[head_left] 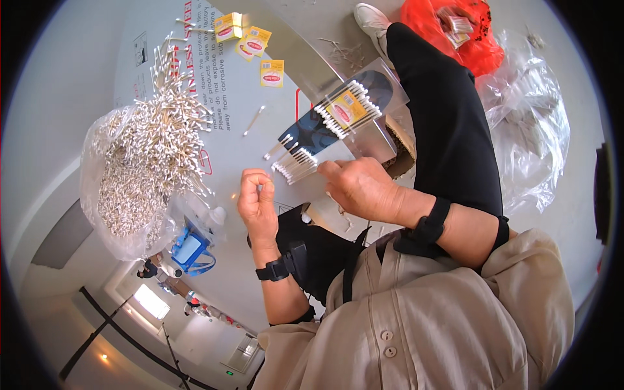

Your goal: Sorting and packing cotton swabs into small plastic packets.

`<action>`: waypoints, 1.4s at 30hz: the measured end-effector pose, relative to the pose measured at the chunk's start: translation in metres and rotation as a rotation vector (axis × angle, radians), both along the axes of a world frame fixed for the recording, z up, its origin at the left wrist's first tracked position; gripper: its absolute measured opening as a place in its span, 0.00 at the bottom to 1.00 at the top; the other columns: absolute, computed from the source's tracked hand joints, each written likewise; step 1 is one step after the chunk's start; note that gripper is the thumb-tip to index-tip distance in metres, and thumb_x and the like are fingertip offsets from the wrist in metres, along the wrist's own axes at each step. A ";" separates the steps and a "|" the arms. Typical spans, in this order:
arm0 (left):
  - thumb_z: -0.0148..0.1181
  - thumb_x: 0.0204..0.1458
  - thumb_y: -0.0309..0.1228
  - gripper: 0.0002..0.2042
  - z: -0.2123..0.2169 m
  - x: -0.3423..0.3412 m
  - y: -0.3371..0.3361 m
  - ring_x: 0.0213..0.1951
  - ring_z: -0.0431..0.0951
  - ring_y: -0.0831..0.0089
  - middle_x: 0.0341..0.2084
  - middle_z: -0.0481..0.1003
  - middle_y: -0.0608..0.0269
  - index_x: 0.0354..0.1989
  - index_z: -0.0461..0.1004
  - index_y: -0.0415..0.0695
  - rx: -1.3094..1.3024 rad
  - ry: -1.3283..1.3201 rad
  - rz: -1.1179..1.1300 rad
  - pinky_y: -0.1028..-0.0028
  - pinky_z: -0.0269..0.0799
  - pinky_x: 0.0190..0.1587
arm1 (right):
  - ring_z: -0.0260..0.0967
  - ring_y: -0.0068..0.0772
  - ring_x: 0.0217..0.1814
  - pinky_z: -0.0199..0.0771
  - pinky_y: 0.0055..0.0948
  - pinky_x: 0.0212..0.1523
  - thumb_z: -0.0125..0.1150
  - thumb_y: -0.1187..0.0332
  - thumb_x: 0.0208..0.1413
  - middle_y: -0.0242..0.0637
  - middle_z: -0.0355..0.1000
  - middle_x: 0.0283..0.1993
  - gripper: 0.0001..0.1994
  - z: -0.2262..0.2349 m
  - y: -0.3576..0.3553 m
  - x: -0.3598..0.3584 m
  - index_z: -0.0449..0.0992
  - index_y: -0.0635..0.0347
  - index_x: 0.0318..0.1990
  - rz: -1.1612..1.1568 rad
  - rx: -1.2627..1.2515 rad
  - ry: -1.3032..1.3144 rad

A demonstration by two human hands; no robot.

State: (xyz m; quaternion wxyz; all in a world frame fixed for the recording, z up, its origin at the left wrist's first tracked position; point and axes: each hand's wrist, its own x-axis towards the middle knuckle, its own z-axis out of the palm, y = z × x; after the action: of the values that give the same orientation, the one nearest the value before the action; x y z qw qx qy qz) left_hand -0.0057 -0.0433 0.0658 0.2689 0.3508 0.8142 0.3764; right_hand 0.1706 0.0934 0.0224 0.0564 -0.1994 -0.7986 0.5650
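A short row of cotton swabs (296,166) lies side by side on the table, between my two hands. My right hand (364,187) is closed, its fingertips at the right end of that row; whether a swab is in them is hidden. Just left of the row, my left hand (257,201) is curled with thumb and fingers pressed together, and I cannot make out anything in it. Beyond my right hand, a clear plastic box (380,144) has a wider row of swabs across it, with a yellow printed card (346,109) on top. One loose swab (254,121) lies farther off.
A large heap of cotton swabs (153,156) spills from a clear bag at the left. Several yellow cards (272,73) lie at the far side. A blue pouch (190,250) stands near the left edge. Red (426,26) and clear plastic bags (526,130) lie right of my leg.
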 end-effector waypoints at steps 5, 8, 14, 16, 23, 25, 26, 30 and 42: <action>0.56 0.58 0.26 0.06 0.004 0.023 -0.015 0.34 0.63 0.79 0.34 0.66 0.68 0.32 0.66 0.41 0.088 -0.257 0.005 0.81 0.61 0.40 | 0.74 0.53 0.30 0.74 0.41 0.31 0.62 0.74 0.48 0.52 0.73 0.26 0.12 -0.005 -0.002 -0.002 0.75 0.64 0.42 -0.080 -0.051 0.010; 0.57 0.55 0.22 0.04 0.007 0.036 -0.025 0.35 0.65 0.76 0.33 0.67 0.65 0.31 0.67 0.40 -0.106 -0.209 -0.114 0.79 0.64 0.41 | 0.73 0.53 0.29 0.74 0.40 0.30 0.61 0.75 0.49 0.52 0.72 0.24 0.09 -0.006 0.000 -0.001 0.76 0.64 0.40 -0.163 -0.134 0.040; 0.59 0.52 0.21 0.04 -0.003 0.040 -0.019 0.33 0.69 0.73 0.30 0.69 0.64 0.30 0.69 0.39 -0.090 0.015 0.007 0.77 0.67 0.40 | 0.73 0.53 0.28 0.74 0.38 0.30 0.58 0.77 0.51 0.53 0.72 0.24 0.07 -0.008 0.000 0.001 0.76 0.65 0.38 -0.248 -0.205 0.105; 0.60 0.52 0.22 0.03 -0.008 0.015 -0.005 0.32 0.69 0.71 0.29 0.69 0.63 0.31 0.71 0.39 -0.064 0.239 0.078 0.74 0.67 0.39 | 0.74 0.52 0.29 0.74 0.38 0.31 0.58 0.77 0.51 0.52 0.73 0.25 0.06 -0.007 0.000 0.000 0.76 0.65 0.37 -0.223 -0.212 0.105; 0.61 0.47 0.22 0.05 -0.031 -0.063 0.070 0.40 0.69 0.64 0.30 0.70 0.62 0.33 0.74 0.41 -0.093 0.538 -0.064 0.67 0.66 0.44 | 0.74 0.50 0.29 0.74 0.37 0.31 0.58 0.78 0.52 0.51 0.73 0.26 0.04 -0.004 0.003 -0.002 0.75 0.65 0.36 -0.169 -0.200 0.065; 0.62 0.46 0.21 0.05 -0.033 -0.069 0.070 0.41 0.69 0.64 0.30 0.70 0.63 0.32 0.75 0.41 -0.117 0.550 -0.131 0.67 0.66 0.45 | 0.74 0.50 0.28 0.74 0.36 0.30 0.58 0.78 0.52 0.50 0.73 0.25 0.04 -0.004 0.002 -0.003 0.75 0.65 0.36 -0.171 -0.203 0.075; 0.62 0.45 0.21 0.05 -0.033 -0.067 0.072 0.40 0.69 0.64 0.30 0.70 0.63 0.31 0.75 0.42 -0.129 0.524 -0.155 0.67 0.67 0.45 | 0.74 0.50 0.28 0.74 0.36 0.30 0.58 0.78 0.52 0.50 0.73 0.25 0.04 -0.005 0.003 -0.002 0.75 0.65 0.36 -0.175 -0.201 0.067; 0.63 0.44 0.21 0.04 -0.033 -0.057 0.062 0.38 0.69 0.63 0.29 0.69 0.63 0.28 0.75 0.43 -0.126 0.460 -0.212 0.67 0.67 0.43 | 0.74 0.50 0.28 0.74 0.36 0.30 0.58 0.77 0.52 0.50 0.73 0.24 0.05 -0.006 0.002 -0.002 0.75 0.64 0.36 -0.185 -0.186 0.077; 0.46 0.64 0.37 0.17 -0.043 0.001 0.016 0.56 0.66 0.65 0.54 0.67 0.56 0.52 0.72 0.39 0.336 0.140 0.366 0.65 0.61 0.60 | 0.71 0.36 0.48 0.71 0.32 0.48 0.53 0.74 0.61 0.46 0.71 0.49 0.12 0.000 0.000 -0.019 0.71 0.66 0.51 -0.428 -0.312 0.384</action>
State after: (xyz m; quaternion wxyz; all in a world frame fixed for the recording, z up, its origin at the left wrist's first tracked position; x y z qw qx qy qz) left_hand -0.0049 -0.0273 0.0224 0.0772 0.2626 0.8069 0.5234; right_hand 0.1513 0.0939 0.0226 0.2921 -0.2587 -0.6172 0.6832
